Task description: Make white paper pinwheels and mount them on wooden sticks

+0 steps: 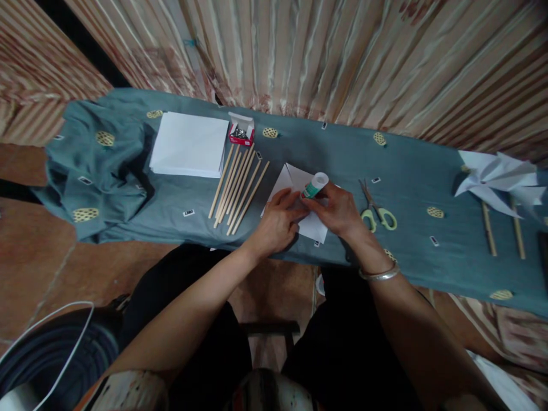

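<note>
Beneath both hands: white paper point(313, 229)

Tilted, a glue stick point(315, 186) sits clamped in the right hand point(338, 209), apparently so its lower end meets the white paper; just beside, the left hand point(278, 221) lies fingers apart, likely steadying it. Scissors point(374, 206) wait rightward, seemingly within reach.

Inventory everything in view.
Creased paper: one, white, centre.
Glue stick: one, white-green, above paper.
Paper stack: one, white, left.
Sticks: about eight, pale, beside stack.
Box: one, red-white, beyond sticks.
Scissors: one pair, green handles, right.
Pinwheels: at least two, white, far right.
Tablecloth: one, greenish, centre.
Curtain: count unclear, pinkish, behind.
Round object: one, dark, lower left.
Cord: one, white, lower left.
Bangle: one, silver, right wrist.
Left grip: one, bare, over paper.
Right grip: one, bare, holding glue stick.
Legs: two, black, below.
</note>
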The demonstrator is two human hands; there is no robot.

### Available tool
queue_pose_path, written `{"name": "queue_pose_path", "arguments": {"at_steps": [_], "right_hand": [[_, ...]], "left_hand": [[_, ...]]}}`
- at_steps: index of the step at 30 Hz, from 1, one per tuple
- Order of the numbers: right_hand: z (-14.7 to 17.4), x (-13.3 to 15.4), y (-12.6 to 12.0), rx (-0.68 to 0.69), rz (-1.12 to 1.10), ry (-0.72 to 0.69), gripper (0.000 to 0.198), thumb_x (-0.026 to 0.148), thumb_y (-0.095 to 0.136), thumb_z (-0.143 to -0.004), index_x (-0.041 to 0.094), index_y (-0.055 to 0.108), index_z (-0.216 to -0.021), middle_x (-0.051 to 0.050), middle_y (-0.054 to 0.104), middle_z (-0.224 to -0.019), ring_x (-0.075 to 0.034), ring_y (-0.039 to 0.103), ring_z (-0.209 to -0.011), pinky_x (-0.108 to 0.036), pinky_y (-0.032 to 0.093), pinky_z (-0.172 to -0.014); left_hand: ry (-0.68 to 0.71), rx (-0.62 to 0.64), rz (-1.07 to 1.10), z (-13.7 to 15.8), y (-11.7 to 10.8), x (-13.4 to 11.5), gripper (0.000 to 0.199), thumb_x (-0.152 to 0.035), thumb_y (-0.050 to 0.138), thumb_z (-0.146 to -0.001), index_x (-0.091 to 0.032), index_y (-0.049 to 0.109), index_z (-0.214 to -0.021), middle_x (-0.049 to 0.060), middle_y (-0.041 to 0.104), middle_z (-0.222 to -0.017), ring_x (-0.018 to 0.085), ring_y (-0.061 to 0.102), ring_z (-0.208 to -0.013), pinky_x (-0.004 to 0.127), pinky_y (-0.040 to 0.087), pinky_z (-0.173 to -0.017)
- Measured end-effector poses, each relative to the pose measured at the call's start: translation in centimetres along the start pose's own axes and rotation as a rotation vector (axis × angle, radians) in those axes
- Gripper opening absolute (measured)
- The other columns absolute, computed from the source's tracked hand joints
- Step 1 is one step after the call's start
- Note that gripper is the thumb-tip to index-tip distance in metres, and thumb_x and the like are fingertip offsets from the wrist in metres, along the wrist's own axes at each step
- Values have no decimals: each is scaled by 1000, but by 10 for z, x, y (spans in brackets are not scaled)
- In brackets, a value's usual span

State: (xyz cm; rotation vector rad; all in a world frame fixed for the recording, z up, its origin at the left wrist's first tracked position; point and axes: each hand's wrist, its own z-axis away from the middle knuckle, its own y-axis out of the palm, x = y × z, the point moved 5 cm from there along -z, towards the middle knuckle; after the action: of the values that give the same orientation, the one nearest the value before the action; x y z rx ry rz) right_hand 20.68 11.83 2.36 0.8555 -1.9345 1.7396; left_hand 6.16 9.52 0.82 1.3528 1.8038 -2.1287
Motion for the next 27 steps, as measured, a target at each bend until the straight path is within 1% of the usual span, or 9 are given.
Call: {"name": "queue_pose_path", "arguments": {"at_steps": [4, 10, 14, 18, 22, 27], "right_hand": [[1, 1, 1, 0, -10, 7, 21, 34, 64, -80, 20, 66, -95, -8, 74, -92, -27, 71, -86, -40, 54, -77], [0, -2, 5, -26, -5, 9, 21, 37, 65, -81, 20, 65, -93, -9, 74, -91, -29, 71, -88, -43, 54, -78], [-1, -2, 6, -47, -15, -2, 21, 37, 65, -80, 20, 65, -93, -9, 74, -90, -29, 72, -86, -43, 54, -78], [-3, -1, 7, -26, -21, -3, 21, 37, 66, -80, 20, 65, -94, -8, 74, -89, -28, 72, -85, -42, 54, -78], [-3, -1, 7, -11, 7, -13, 23, 35, 66, -80, 19, 66, -96, -8, 74, -89, -28, 71, -84, -41, 54, -77], [-2, -1, 8, 15, 14, -34, 21, 36, 63, -82, 19, 66, -94, -9, 74, -91, -28, 71, -85, -41, 53, -77]], "left_hand": [[2, -24, 5, -1, 2, 1, 54, -6, 51, -79, -25, 68, -127, 8, 46, -153, 34, 30, -144, 58, 35, -113], [2, -34, 7, -1, 3, 1, 52, -6, 52, -79, -22, 70, -125, 12, 45, -153, 35, 30, -144, 55, 32, -116], [5, -40, -7, 0, 4, 1, 53, -5, 51, -79, -22, 69, -126, 12, 45, -153, 34, 31, -143, 54, 31, -117], [9, -54, -11, 0, 4, 1, 53, -5, 51, -79, -23, 69, -125, 11, 46, -152, 34, 31, -143, 55, 33, -116], [15, -48, -7, 0, 3, 1, 54, -6, 51, -79, -28, 69, -124, 5, 47, -152, 33, 31, -143, 57, 34, -114], [15, -40, -6, 1, 3, 1, 54, -6, 49, -79, -27, 69, -123, 6, 46, -152, 33, 30, -143, 56, 35, -114]]}}
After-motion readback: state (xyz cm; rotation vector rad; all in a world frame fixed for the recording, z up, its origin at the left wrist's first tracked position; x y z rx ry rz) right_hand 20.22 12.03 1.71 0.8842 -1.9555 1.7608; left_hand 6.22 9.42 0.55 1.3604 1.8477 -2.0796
